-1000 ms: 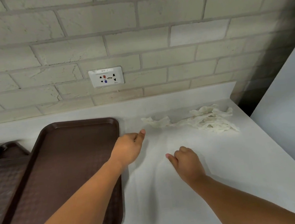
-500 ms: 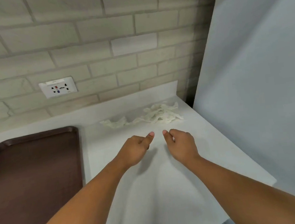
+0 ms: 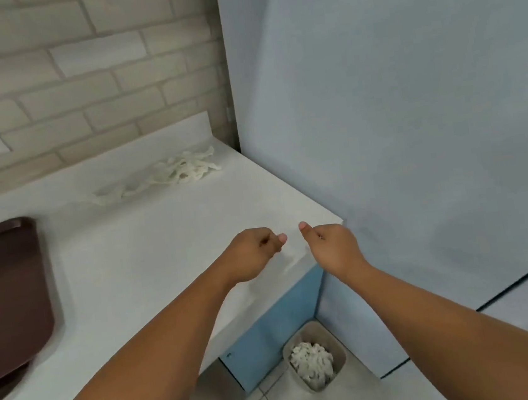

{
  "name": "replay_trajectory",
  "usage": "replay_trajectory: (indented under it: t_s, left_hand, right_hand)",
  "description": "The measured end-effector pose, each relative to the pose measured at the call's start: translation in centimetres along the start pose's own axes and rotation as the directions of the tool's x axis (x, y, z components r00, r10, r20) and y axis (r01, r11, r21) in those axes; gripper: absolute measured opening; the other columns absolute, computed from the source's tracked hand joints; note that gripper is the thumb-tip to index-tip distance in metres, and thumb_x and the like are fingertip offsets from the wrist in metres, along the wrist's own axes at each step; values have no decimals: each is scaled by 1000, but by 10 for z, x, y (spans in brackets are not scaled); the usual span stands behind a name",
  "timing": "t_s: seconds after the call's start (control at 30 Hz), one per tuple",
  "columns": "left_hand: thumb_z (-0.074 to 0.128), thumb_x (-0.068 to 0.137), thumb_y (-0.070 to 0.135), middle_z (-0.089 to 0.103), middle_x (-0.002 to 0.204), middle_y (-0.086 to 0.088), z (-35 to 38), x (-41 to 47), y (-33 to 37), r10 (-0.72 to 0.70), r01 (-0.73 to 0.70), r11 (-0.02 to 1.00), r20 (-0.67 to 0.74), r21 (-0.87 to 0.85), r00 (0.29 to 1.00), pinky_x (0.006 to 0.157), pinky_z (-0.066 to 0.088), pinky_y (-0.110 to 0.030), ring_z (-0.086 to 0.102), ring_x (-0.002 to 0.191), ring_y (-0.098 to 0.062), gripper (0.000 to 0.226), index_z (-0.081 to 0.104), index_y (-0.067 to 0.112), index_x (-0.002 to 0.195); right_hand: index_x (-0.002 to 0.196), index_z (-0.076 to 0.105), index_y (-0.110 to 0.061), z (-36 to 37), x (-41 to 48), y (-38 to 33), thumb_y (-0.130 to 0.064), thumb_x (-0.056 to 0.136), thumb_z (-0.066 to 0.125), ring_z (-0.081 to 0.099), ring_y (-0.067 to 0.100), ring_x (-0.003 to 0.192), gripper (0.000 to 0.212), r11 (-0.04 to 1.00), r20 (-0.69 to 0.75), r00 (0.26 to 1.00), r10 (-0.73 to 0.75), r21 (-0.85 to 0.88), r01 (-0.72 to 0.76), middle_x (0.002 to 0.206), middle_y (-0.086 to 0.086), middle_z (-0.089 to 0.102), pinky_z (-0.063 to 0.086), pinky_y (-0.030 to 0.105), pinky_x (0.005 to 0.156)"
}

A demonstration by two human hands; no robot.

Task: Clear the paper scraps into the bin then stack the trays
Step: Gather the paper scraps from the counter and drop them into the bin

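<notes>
Both fists hover over the near right corner of the white countertop, thumbs pointing at each other. The left hand and the right hand have their fingers curled in tight, with nothing visible inside them. The paper scraps lie in a loose heap at 11 o'clock from the hands, against the back edge by the brick wall. The bin stands on the floor at 6 o'clock, crumpled paper inside. A brown tray sits at 9 o'clock.
</notes>
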State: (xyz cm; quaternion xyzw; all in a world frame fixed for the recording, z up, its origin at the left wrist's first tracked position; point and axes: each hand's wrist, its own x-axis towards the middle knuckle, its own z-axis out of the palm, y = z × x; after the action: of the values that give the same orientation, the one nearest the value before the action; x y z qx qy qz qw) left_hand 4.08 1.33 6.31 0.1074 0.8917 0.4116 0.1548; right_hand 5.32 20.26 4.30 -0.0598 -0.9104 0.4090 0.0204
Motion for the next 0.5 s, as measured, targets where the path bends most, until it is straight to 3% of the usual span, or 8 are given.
replay_trajectory:
  t_s: [0.1, 0.23, 0.33, 0.5]
  left_hand:
    - [43, 95, 65, 37, 54, 1, 45, -7, 18, -8, 11, 999, -70, 45, 998, 57, 31, -28, 37, 53, -14, 63, 37, 15, 57]
    - [41, 100, 56, 38, 47, 3, 100, -8, 18, -56, 57, 998, -149, 4, 987, 49, 26, -28, 36, 45, -13, 63, 33, 16, 51]
    - [43, 102, 48, 38, 44, 4, 144, -2, -4, -108, 106, 994, -74, -30, 991, 49, 27, -29, 36, 40, -8, 62, 33, 16, 50]
    - [47, 101, 45, 35, 46, 5, 211, 8, -69, -259, 265, 963, 97, -55, 961, 54, 30, -30, 36, 46, -15, 61, 32, 17, 48]
  right_hand:
    - [48, 42, -16, -20, -20, 38, -45, 102, 38, 51, 22, 59, 61, 996, -60, 995, 77, 41, -75, 53, 0, 49, 38, 33, 61]
    - [46, 41, -14, -22, -39, 93, -43, 101, 40, 51, 24, 57, 62, 976, -47, 977, 206, 83, -202, 52, 4, 49, 44, 38, 64]
    - [44, 36, -17, -9, -51, 130, -42, 101, 41, 48, 25, 56, 62, 959, -28, 960, 280, 55, -278, 48, 1, 43, 42, 37, 63]
    - [46, 33, -14, 33, -72, 191, -39, 104, 35, 41, 23, 54, 63, 933, 21, 933, 360, -32, -360, 49, 4, 39, 32, 32, 59]
